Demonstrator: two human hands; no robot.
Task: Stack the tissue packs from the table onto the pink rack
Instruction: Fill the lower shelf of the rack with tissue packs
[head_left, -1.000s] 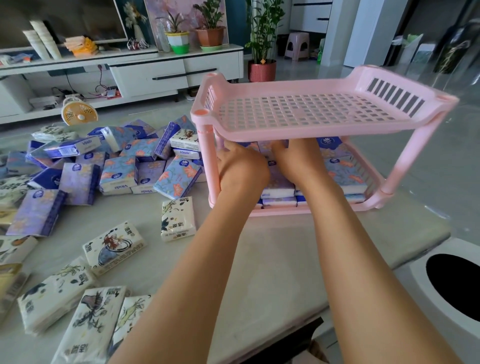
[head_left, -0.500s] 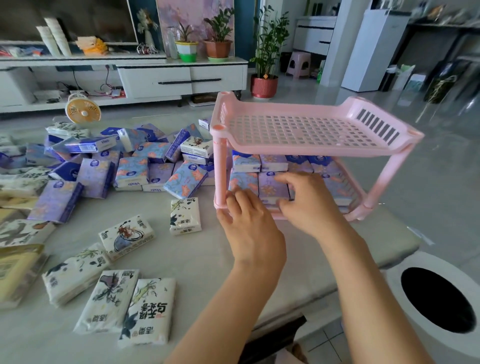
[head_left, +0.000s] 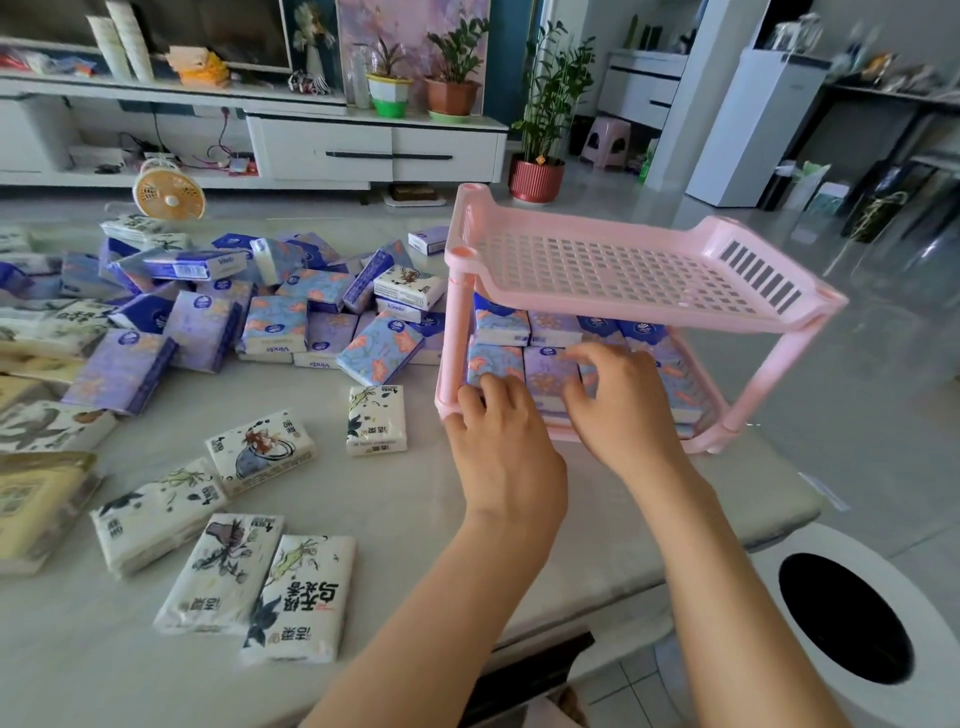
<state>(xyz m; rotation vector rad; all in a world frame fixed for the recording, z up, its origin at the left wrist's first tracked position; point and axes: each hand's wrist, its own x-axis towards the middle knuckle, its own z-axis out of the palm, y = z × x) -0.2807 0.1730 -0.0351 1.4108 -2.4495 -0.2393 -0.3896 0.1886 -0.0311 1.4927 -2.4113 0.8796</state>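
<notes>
The pink rack (head_left: 623, 275) stands on the right part of the table, its top shelf bare. Blue and purple tissue packs (head_left: 550, 364) fill its lower shelf in rows. My left hand (head_left: 504, 441) is at the lower shelf's front left corner, fingertips touching the front packs. My right hand (head_left: 618, 400) reaches in beside it, fingers spread and resting on the front row. Neither hand grips a pack. A heap of blue and purple packs (head_left: 275, 322) lies left of the rack, and white printed packs (head_left: 260, 447) are scattered nearer me.
The pale table (head_left: 415, 519) ends just right of the rack and near my arms. A white bin with a dark opening (head_left: 852, 623) stands below the table's right corner. Yellow packs (head_left: 36, 499) lie at the left edge. A small fan (head_left: 169, 195) sits behind the heap.
Both hands have drawn back from deep under the top shelf to the front row of packs. My view has pulled away, so more of the table shows.
</notes>
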